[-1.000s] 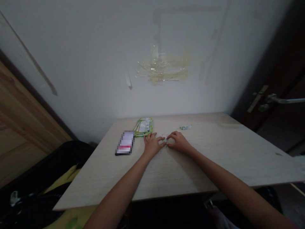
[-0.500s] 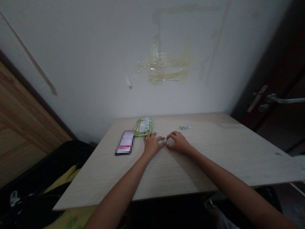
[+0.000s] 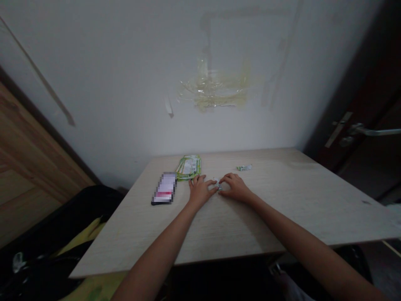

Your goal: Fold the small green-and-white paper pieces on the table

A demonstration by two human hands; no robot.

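A small whitish piece lies low over the table, between the fingertips of the left hand and the right hand. Each hand pinches it from its own side with thumb and forefinger, the other fingers of the left hand spread on the tabletop. Its long axis seems to run from the person toward the wall, though so little shows that this is uncertain; which end is the front cannot be told. The fingers cover its sides, and its print is too small to read. Just beyond the left fingers is a stack of green-and-white packets, longer away from the person than across. The phone beside it has a pixelated screen. A crumpled wrapper lies lengthwise left to right beyond the right hand. Both forearms are cut off at the lower edge
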